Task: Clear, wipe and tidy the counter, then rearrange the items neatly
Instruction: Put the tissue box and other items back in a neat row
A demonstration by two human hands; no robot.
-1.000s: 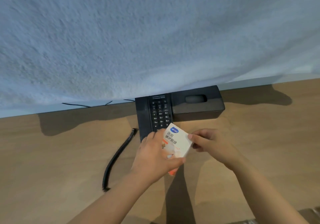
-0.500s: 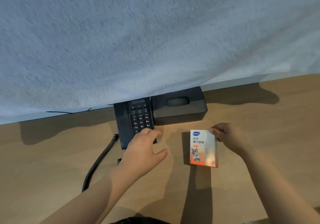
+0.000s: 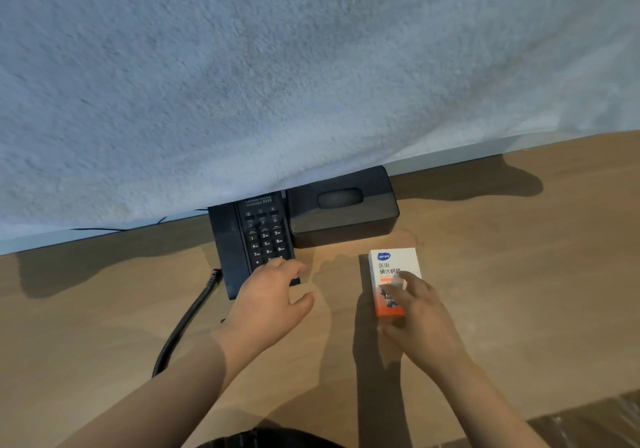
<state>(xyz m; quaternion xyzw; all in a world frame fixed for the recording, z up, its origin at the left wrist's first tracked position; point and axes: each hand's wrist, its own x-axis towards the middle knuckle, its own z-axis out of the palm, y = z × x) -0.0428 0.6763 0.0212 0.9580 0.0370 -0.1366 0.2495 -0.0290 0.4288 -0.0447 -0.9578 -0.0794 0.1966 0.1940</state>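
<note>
Surface [image 3: 519, 274] looks clear; phone [image 3: 254, 239] and black box [image 3: 343, 210] sit at back edge, carton [image 3: 389, 267] lies in front; left hand [image 3: 268, 304] open on phone, right hand [image 3: 420, 319] open over carton, final alignment pending.

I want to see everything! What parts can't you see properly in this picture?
Head view only:
- Phone: bottom keys hidden under the left hand.
- Box: lower front covered by the right hand, which is blurred.
- Cord: its lower end passes behind the left arm.
- Phone label: too small to read.
</note>
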